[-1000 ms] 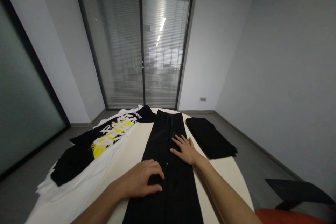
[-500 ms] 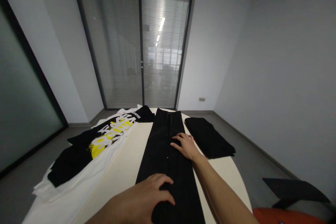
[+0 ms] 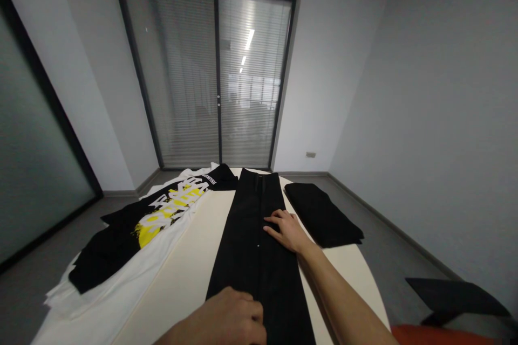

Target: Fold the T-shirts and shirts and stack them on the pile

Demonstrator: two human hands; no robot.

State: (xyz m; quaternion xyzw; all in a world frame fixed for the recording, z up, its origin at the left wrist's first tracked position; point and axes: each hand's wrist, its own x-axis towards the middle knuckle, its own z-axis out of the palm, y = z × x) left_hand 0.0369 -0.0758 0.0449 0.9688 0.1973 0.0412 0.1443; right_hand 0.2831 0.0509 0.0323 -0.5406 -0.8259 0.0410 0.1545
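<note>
Black trousers (image 3: 254, 248) lie lengthwise on the table (image 3: 190, 275); the right hand (image 3: 285, 230) presses flat on them, the left hand (image 3: 229, 321) clenches their near end. A printed T-shirt (image 3: 145, 221) lies left, folded black cloth (image 3: 321, 213) right.

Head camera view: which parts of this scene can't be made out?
- Left hand: its fingertips curl under against the black trousers, so whether they pinch the cloth is hidden.
- Trousers' near end: cut off by the bottom edge.
- Black printed shirt: lettering too small and skewed to read.
- Folded black garment: too dark to tell what kind.
- Room behind the blinds: blurred by slats.
- Right hand lies flat, clearly seen.
</note>
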